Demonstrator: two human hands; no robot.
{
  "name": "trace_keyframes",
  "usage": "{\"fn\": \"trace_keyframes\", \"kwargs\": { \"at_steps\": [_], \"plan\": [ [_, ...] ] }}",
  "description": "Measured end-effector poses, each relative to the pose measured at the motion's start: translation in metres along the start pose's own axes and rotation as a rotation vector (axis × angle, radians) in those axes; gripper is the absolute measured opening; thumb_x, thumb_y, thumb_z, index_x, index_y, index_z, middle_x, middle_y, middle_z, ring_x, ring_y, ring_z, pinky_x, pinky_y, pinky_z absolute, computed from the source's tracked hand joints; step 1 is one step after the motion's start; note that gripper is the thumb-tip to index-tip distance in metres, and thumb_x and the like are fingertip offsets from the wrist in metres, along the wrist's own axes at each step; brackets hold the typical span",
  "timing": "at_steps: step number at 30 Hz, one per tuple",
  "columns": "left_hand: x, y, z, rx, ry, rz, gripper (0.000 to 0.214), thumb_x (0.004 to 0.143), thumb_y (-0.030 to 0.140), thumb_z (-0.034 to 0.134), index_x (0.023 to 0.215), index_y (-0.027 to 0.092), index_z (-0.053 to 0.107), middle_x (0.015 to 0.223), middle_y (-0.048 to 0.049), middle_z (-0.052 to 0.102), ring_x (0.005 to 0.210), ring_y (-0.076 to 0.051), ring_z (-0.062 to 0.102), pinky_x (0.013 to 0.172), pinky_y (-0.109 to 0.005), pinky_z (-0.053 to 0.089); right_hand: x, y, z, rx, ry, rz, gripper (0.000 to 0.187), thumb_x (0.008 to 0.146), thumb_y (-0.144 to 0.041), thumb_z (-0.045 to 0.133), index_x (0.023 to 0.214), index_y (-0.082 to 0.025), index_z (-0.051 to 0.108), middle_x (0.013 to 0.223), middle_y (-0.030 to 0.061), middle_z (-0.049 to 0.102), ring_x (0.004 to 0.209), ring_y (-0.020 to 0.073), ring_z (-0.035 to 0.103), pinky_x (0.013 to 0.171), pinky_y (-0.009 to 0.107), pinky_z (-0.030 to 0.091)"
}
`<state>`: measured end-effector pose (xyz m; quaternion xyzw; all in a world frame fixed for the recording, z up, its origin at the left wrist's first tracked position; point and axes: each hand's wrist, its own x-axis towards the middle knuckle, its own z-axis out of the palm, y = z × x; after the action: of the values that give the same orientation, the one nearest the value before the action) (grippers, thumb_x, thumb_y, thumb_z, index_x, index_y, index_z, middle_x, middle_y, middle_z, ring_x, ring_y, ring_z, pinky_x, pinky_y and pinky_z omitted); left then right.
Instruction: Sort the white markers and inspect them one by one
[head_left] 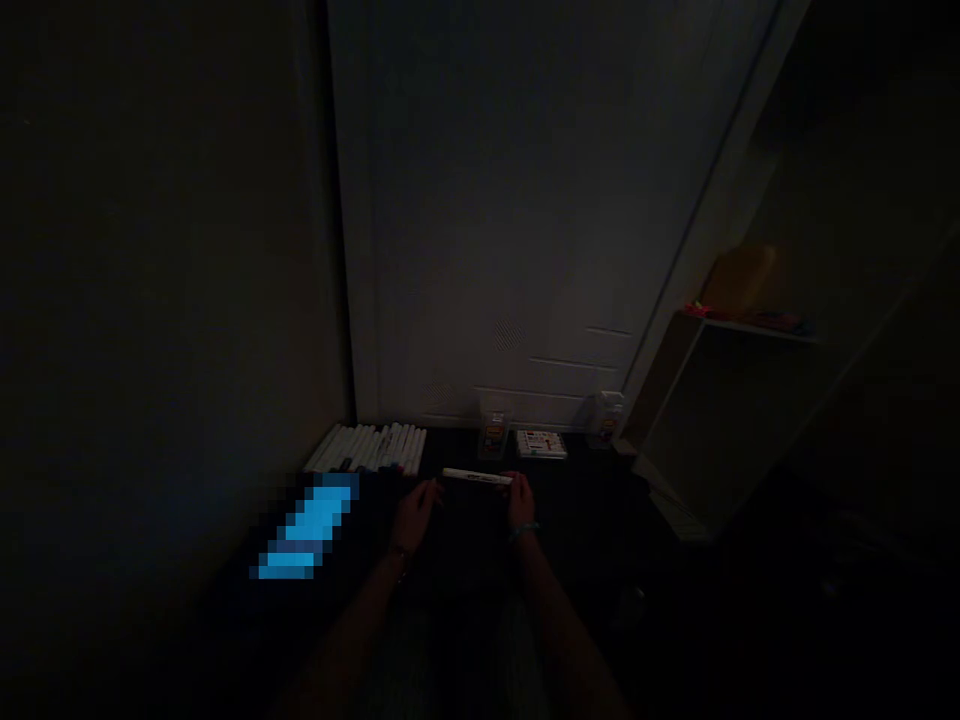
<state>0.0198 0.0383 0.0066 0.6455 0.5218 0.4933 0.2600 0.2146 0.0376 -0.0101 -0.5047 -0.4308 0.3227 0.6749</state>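
A white marker with dark print on its barrel lies crosswise above the dark table. Its right end is pinched in the fingers of my right hand, which wears a pale band at the wrist. My left hand is just short of the marker's left end, apart from it. Those fingers are drawn together, and the dim light hides what they hold, if anything. Behind my left hand, a row of white markers lies side by side at the table's back left.
A lit, pixelated screen is at the left. Along the back stand a clear container with an orange label, a small white printed box and another clear container. A shelf unit rises at the right.
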Motion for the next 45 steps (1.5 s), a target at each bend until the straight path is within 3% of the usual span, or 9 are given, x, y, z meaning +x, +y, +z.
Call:
{"fn": "trace_keyframes", "kwargs": {
  "at_steps": [5, 16, 31, 45],
  "plan": [
    [-0.001, 0.001, -0.001, 0.009, 0.005, -0.005, 0.044, 0.081, 0.049, 0.029, 0.061, 0.02, 0.055, 0.066, -0.0003, 0.063, 0.063, -0.016, 0.056, 0.062, -0.025, 0.041, -0.001, -0.006, -0.001, -0.021, -0.057, -0.046, 0.034, 0.079, -0.045, 0.038, 0.078, -0.019, 0.059, 0.061, -0.0009, 0.057, 0.054, 0.0116, 0.046, 0.054, 0.022, 0.037],
    [-0.003, 0.009, -0.004, -0.032, 0.028, -0.046, 0.047, 0.077, 0.057, 0.032, 0.058, 0.02, 0.054, 0.051, 0.0029, 0.053, 0.052, -0.013, 0.049, 0.054, -0.023, 0.036, -0.001, -0.003, -0.002, -0.015, -0.054, -0.039, 0.036, 0.08, -0.047, 0.035, 0.079, -0.019, 0.059, 0.062, -0.001, 0.056, 0.055, 0.0114, 0.047, 0.054, 0.021, 0.037],
    [-0.002, 0.001, 0.0, -0.047, 0.02, -0.028, 0.047, 0.08, 0.054, 0.031, 0.058, 0.019, 0.053, 0.054, 0.0022, 0.055, 0.053, -0.012, 0.049, 0.053, -0.022, 0.035, 0.002, 0.001, -0.003, 0.019, -0.081, -0.038, 0.038, 0.08, -0.049, 0.036, 0.078, -0.018, 0.059, 0.06, -0.0018, 0.055, 0.054, 0.0109, 0.047, 0.054, 0.02, 0.037],
    [0.0, -0.008, 0.0, 0.071, 0.009, 0.001, 0.041, 0.081, 0.047, 0.031, 0.063, 0.019, 0.053, 0.055, 0.0026, 0.054, 0.053, -0.012, 0.051, 0.054, -0.021, 0.035, 0.0, -0.002, -0.002, 0.007, -0.094, -0.024, 0.038, 0.078, -0.051, 0.039, 0.075, -0.019, 0.059, 0.058, -0.0024, 0.055, 0.053, 0.0109, 0.047, 0.053, 0.021, 0.037]
  ]
}}
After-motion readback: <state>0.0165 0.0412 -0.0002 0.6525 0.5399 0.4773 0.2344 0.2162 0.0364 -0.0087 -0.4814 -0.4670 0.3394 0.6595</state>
